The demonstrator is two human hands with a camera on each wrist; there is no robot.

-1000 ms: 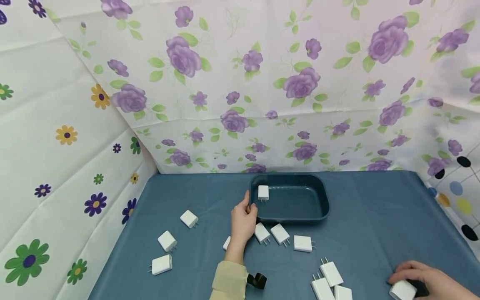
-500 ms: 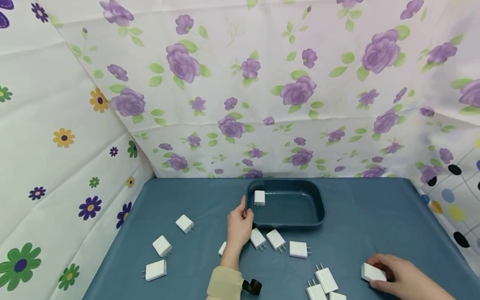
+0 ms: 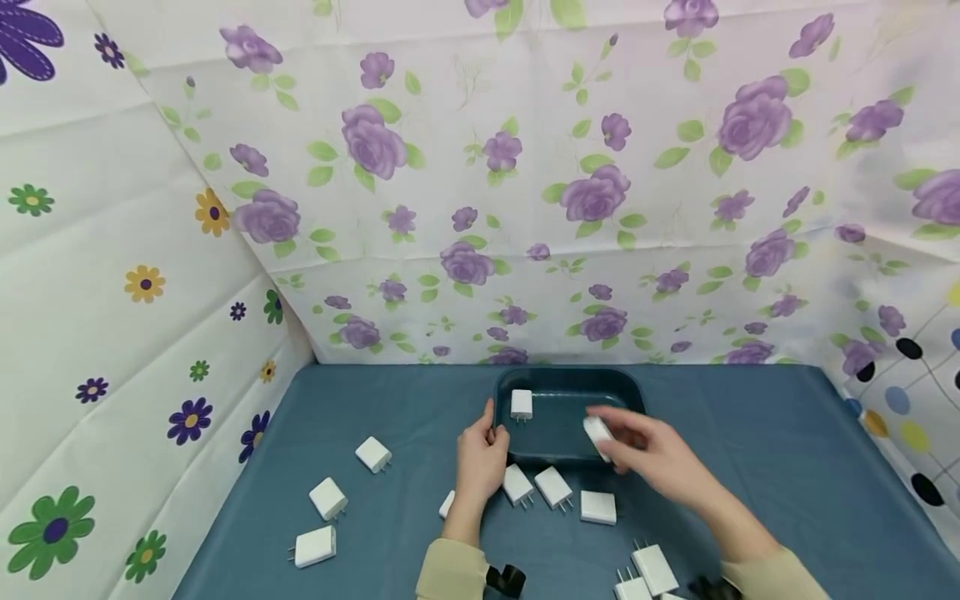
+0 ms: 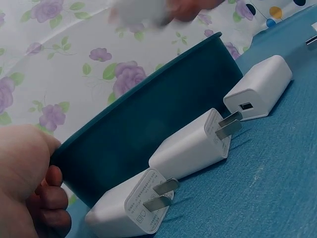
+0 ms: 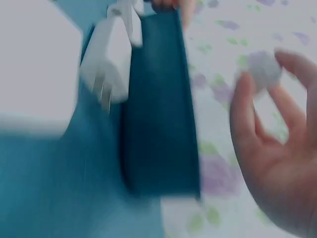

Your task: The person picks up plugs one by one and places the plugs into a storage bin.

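A dark teal tray stands at the back of the table, with one white charger plug lying inside at its left. My left hand grips the tray's left edge; in the left wrist view the thumb lies at the rim and the fingers curl below it. Over the tray's right part, my right hand pinches another white charger plug between thumb and fingers. That plug is blurred in the right wrist view. Just in front of the tray lie several charger plugs, one a white charger plug with its prongs toward the left wrist camera.
To the left lie three more plugs, including a white plug. A cluster of plugs sits at the near right, partly cut off by the frame. Blue cloth covers the table, and a floral sheet hangs behind it.
My right hand has carried its charger plug from the table's near right, leftward and away from me, to over the tray. My left hand stays at the tray's left edge.
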